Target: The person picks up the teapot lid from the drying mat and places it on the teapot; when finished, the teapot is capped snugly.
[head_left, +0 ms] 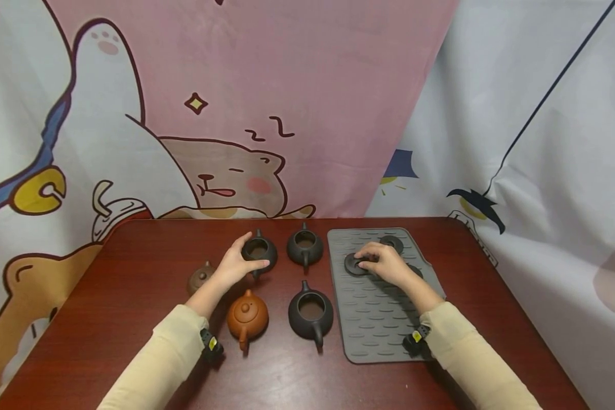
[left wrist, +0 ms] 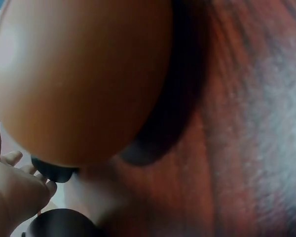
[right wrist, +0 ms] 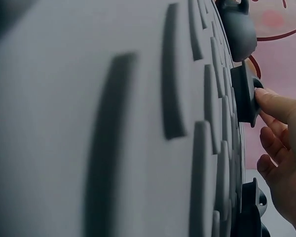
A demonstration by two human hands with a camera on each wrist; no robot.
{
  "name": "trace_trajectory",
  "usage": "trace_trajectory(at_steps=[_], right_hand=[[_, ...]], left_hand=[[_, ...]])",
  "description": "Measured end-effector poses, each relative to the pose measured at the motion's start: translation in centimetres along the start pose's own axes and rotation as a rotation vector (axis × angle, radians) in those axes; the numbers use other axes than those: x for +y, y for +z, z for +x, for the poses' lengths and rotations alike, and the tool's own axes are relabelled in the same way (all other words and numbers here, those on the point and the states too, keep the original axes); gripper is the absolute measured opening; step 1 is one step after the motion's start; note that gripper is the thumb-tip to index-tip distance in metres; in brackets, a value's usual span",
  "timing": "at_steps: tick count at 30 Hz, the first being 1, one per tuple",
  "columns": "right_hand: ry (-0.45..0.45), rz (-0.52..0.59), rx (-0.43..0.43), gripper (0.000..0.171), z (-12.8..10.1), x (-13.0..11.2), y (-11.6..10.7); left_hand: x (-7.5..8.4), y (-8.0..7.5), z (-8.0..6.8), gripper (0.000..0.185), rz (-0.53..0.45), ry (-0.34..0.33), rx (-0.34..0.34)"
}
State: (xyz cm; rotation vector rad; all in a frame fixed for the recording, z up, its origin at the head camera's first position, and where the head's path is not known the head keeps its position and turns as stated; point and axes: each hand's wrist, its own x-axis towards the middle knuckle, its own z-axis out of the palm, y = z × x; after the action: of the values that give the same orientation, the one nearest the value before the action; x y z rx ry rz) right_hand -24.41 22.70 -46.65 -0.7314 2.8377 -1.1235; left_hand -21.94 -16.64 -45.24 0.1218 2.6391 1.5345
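Now, L hand [head_left: 234,263] curled round lidless dark teapot [head_left: 259,251], R hand [head_left: 384,263] pinching dark lid [head_left: 353,264] on grey mat [head_left: 376,319].

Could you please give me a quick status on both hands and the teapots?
Left hand grips open dark teapot. Right hand pinches dark lid on grey mat. Nothing between lid and teapot except another open teapot.

Both my arms in long cream sleeves [head_left: 159,359], ending just short of the wrists. My hands bare. Small black camera unit [head_left: 211,345] with a yellow mark strapped at each wrist, lower frame.
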Motion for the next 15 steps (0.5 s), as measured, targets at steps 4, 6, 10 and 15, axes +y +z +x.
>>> trace_trajectory(at_steps=[4, 6, 10, 15], right_hand=[[-0.006, -0.003, -0.004, 0.017, 0.0, 0.0, 0.0], [-0.007, -0.008, -0.003, 0.017, 0.0, 0.0, 0.0], [0.002, -0.013, 0.004, 0.016, 0.1, 0.0, 0.0], [0.005, -0.024, 0.014, 0.015, 0.0, -0.2, 0.1]], left_hand=[[-0.5, 0.4, 0.2, 0.095, 0.009, -0.006, 0.02], [-0.8, 0.6, 0.2, 0.095, 0.003, 0.0, 0.03], [-1.1, 0.9, 0.2, 0.093, -0.016, 0.007, 0.05], [-1.2, 1.3, 0.0, 0.088, -0.057, 0.0, 0.088]])
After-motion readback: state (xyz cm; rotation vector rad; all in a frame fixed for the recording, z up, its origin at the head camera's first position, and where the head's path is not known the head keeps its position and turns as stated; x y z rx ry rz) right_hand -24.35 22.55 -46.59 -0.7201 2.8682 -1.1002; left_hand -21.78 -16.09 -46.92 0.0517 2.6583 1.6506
